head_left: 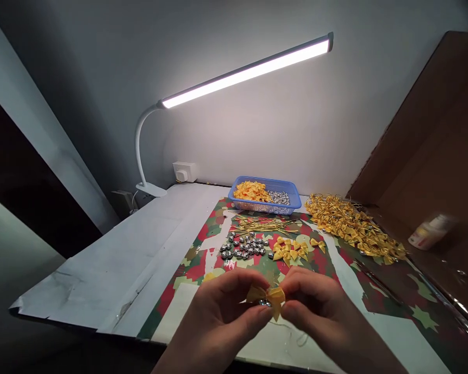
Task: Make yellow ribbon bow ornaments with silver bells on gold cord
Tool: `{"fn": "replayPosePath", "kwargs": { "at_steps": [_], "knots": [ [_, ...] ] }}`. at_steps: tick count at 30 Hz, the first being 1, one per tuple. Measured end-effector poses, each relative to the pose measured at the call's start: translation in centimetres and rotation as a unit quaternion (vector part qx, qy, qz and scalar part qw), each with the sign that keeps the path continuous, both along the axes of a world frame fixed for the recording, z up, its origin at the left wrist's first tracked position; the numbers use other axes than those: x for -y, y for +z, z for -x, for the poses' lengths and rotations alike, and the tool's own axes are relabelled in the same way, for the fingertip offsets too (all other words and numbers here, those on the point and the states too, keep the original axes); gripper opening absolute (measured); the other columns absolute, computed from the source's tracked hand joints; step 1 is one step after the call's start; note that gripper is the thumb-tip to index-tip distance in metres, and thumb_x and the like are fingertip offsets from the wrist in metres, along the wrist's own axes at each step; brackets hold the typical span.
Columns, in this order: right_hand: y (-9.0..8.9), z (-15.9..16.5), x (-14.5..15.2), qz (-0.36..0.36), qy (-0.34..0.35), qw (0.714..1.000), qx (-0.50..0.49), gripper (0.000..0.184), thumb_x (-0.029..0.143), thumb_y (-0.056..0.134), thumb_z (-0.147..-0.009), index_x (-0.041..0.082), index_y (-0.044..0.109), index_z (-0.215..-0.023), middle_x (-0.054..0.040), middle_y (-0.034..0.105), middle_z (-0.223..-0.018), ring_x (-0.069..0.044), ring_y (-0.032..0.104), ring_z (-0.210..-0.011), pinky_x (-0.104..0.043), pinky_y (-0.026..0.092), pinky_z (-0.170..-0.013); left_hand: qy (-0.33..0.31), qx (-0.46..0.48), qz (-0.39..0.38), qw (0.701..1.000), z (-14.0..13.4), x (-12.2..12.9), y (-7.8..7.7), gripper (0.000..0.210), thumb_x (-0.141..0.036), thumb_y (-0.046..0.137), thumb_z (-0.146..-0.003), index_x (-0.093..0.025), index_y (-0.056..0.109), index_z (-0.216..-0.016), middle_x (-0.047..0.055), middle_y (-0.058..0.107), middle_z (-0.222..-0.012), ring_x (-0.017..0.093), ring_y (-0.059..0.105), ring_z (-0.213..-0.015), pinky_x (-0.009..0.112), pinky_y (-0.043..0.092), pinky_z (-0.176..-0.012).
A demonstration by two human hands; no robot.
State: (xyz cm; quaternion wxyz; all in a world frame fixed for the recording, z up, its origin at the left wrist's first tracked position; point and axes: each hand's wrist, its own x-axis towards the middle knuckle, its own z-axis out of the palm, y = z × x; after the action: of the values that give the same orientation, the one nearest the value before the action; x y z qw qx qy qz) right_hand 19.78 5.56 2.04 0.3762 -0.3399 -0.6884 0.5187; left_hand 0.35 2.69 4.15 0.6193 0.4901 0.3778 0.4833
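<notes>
The left hand (222,314) pinches a yellow bow (275,296), its wings running left to right and a silver bell (263,303) below its middle, while the right hand (323,306), grip unclear, meets its right edge above the counter (140,244).

bows (276,296): dozens | bells (239,254): dozens | basket (283,210): 1 | lamp (247,71): 1 | bottle (428,235): 1

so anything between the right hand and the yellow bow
Nothing visible: the right hand is at the edge of the yellow bow, which the left hand holds with a silver bell.
</notes>
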Motion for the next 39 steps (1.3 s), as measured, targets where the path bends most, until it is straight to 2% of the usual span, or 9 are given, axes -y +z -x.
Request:
{"fn": "replayPosePath", "kwargs": {
  "at_steps": [12, 17, 20, 25, 27, 29, 30, 33, 39],
  "knots": [
    [-1.3, 0.9, -0.9, -0.106, -0.095, 0.986, 0.092, 0.025, 0.031, 0.057, -0.093, 0.020, 0.067, -0.074, 0.0009, 0.056, -0.070, -0.011, 0.049, -0.063, -0.023, 0.036, -0.055, -0.002, 0.054, 0.048, 0.997, -0.3, 0.0, -1.0, 0.018, -0.020, 0.085, -0.076, -0.025, 0.078, -0.092, -0.002, 0.073, -0.081, 0.012, 0.065, -0.077, 0.019, 0.051, -0.069],
    [-2.8, -3.9, -4.2, -0.084, -0.148, 0.969, 0.177, 0.031, 0.043, 0.055, -0.091, 0.020, 0.071, -0.077, -0.0017, 0.064, -0.072, -0.016, 0.059, -0.066, -0.025, 0.047, -0.059, 0.022, 0.034, 0.091, 0.995, 0.1, -0.6, -2.0, 0.034, -0.022, 0.087, -0.074, -0.028, 0.072, -0.105, -0.005, 0.070, -0.078, 0.012, 0.064, -0.074, 0.022, 0.050, -0.071],
    [-3.4, -8.6, -6.5, -0.114, -0.288, 0.923, 0.228, 0.035, 0.047, 0.055, -0.085, 0.018, 0.074, -0.083, -0.0096, 0.070, -0.081, -0.027, 0.064, -0.076, -0.040, 0.052, -0.071, 0.009, 0.035, 0.110, 0.993, 0.4, -1.0, -3.0, 0.038, -0.024, 0.084, -0.078, -0.030, 0.067, -0.111, -0.005, 0.066, -0.081, 0.014, 0.063, -0.077, 0.026, 0.051, -0.073],
    [-2.0, -11.3, -6.1, -0.217, -0.487, 0.809, 0.250, 0.053, 0.048, 0.053, -0.085, 0.008, 0.072, -0.115, -0.0214, 0.064, -0.116, -0.042, 0.049, -0.118, -0.061, 0.031, -0.105, -0.010, 0.066, 0.134, 0.989, 0.0, -1.5, -4.3, 0.038, -0.026, 0.078, -0.085, -0.028, 0.059, -0.118, -0.004, 0.066, -0.079, 0.012, 0.058, -0.074, 0.026, 0.048, -0.074],
    [-1.3, -9.3, -4.2, -0.191, -0.412, 0.867, 0.202, 0.039, 0.047, 0.057, -0.091, 0.021, 0.073, -0.114, -0.0115, 0.066, -0.113, -0.029, 0.060, -0.097, -0.044, 0.049, -0.088, -0.042, 0.104, 0.152, 0.982, -0.3, -1.8, -4.7, 0.042, -0.023, 0.078, -0.084, -0.026, 0.057, -0.120, -0.004, 0.065, -0.075, 0.010, 0.057, -0.069, 0.024, 0.047, -0.070],
    [-1.1, -6.2, -2.1, -0.107, -0.162, 0.972, 0.132, 0.027, 0.040, 0.058, -0.095, 0.028, 0.073, -0.113, -0.0057, 0.066, -0.107, -0.020, 0.062, -0.087, -0.031, 0.052, -0.074, -0.076, 0.147, 0.180, 0.970, -0.6, -2.1, -4.8, 0.049, -0.022, 0.082, -0.081, -0.024, 0.056, -0.123, -0.003, 0.065, -0.074, 0.010, 0.057, -0.067, 0.022, 0.046, -0.067],
    [-1.1, -4.6, -1.3, -0.066, -0.075, 0.991, 0.089, 0.025, 0.035, 0.061, -0.095, 0.029, 0.071, -0.117, -0.0042, 0.065, -0.107, -0.017, 0.061, -0.087, -0.029, 0.052, -0.076, -0.095, 0.167, 0.195, 0.962, -0.7, -2.2, -4.8, 0.054, -0.021, 0.083, -0.079, -0.023, 0.056, -0.125, -0.003, 0.065, -0.075, 0.010, 0.057, -0.066, 0.022, 0.046, -0.065],
    [-1.8, -1.2, -0.3, -0.001, 0.033, 0.999, -0.008, 0.024, 0.027, 0.059, -0.097, 0.030, 0.069, -0.118, -0.0032, 0.062, -0.110, -0.016, 0.059, -0.095, -0.028, 0.049, -0.082, -0.136, 0.212, 0.238, 0.938, -0.9, -2.4, -4.6, 0.064, -0.021, 0.088, -0.074, -0.022, 0.057, -0.130, -0.001, 0.067, -0.078, 0.008, 0.058, -0.062, 0.019, 0.046, -0.061],
    [-3.1, -0.5, -1.4, 0.027, -0.002, 1.000, -0.008, 0.019, 0.029, 0.060, -0.096, 0.020, 0.066, -0.081, -0.0010, 0.056, -0.083, -0.015, 0.053, -0.082, -0.027, 0.042, -0.073, -0.119, 0.194, 0.279, 0.933, -0.8, -2.2, -4.8, 0.049, -0.027, 0.084, -0.081, -0.023, 0.064, -0.125, -0.002, 0.065, -0.073, 0.007, 0.060, -0.061, 0.017, 0.047, -0.060]
  ]
}}
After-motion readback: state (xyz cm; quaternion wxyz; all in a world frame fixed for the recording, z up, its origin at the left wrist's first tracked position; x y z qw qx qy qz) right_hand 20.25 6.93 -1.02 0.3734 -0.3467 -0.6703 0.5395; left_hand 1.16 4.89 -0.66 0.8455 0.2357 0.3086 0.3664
